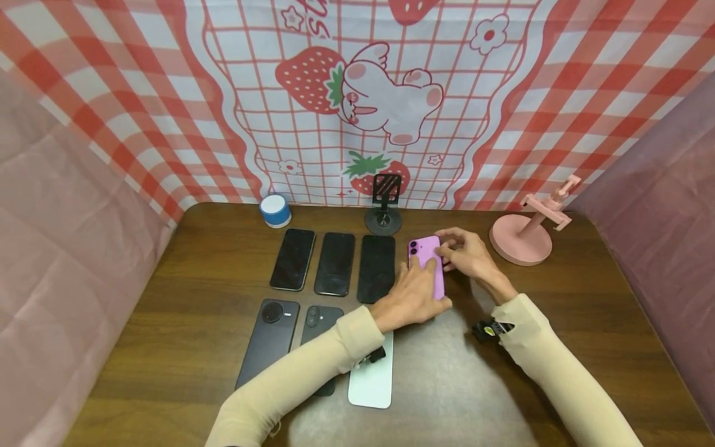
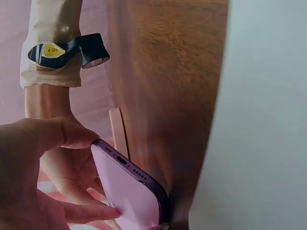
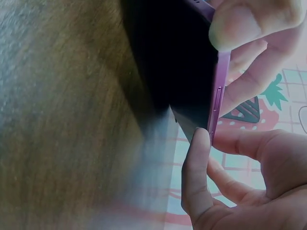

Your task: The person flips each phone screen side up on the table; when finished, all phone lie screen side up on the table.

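Note:
A pink-purple smartphone [image 1: 427,248] is tilted up off the wooden table, camera side toward me in the head view. My left hand [image 1: 412,297] grips its lower part; in the left wrist view the thumb is at a bottom corner and a fingertip lies on the back. With thumb and finger, my right hand [image 1: 470,256] pinches the far right edge, near the side buttons seen in the right wrist view. The phone's dark screen [image 3: 177,52] faces down toward the table. Left of it lies a black phone [image 1: 377,268], close to my left fingers.
Two more black phones [image 1: 293,259] continue that row. In front lie a dark grey phone [image 1: 268,344], a black phone [image 1: 324,316] and a pale phone [image 1: 371,385], the last two partly under my left sleeve. Behind stand a blue-white cylinder [image 1: 275,211], black stand [image 1: 384,220] and pink stand [image 1: 521,240].

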Tool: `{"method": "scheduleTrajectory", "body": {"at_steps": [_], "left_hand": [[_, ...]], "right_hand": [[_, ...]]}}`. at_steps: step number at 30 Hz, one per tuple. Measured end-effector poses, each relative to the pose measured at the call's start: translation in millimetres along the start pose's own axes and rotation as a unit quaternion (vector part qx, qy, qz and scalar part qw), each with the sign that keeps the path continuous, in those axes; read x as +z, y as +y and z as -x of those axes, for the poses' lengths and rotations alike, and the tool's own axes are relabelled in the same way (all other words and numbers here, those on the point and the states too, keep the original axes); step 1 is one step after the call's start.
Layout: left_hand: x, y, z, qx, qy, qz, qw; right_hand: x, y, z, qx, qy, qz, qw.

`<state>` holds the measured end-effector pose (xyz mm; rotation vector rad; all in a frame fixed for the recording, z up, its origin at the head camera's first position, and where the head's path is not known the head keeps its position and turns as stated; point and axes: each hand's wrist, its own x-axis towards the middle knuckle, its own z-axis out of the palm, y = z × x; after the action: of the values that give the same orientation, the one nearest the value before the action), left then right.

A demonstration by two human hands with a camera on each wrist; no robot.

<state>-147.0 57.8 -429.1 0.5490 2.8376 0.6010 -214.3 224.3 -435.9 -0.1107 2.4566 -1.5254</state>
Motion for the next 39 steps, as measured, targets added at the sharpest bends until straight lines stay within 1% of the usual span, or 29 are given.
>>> {"method": "scheduleTrajectory", "body": {"at_steps": [6,12,16,21,26,30,35,39], "left_hand": [[0.0,-1.1,1.3,0.001,0.008,0.019,0.9998],[0.7,-4.8,1.5,0.000,0.011,0.040,0.9991],[-0.3,-8.2,2.5,-0.003,0.013,0.069,0.9975],[-2.0,-12.5,4.4,-0.014,0.007,0.113,0.9934],[-4.8,-16.3,5.5,-0.025,0.004,0.133,0.9909],[-7.0,-19.2,5.3,-0.018,0.004,0.145,0.9893],[-9.0,-21.8,6.0,0.003,0.011,0.178,0.9839],[-9.9,-23.1,7.1,0.017,0.017,0.192,0.9811]], "right_hand": [[0,-3,3.1,-0.001,-0.004,-0.019,0.9998],[0,-4,2.6,-0.002,-0.004,-0.024,0.9997],[1,-4,1.1,-0.003,-0.001,-0.031,0.9995],[2,-5,1.2,-0.007,-0.002,-0.051,0.9987],[2,-7,2.0,-0.009,-0.011,-0.087,0.9961],[2,-6,1.5,-0.006,-0.026,-0.106,0.9940],[5,-3,-0.8,-0.004,-0.051,-0.118,0.9917],[7,0,-1.2,0.003,-0.073,-0.120,0.9901]]}}
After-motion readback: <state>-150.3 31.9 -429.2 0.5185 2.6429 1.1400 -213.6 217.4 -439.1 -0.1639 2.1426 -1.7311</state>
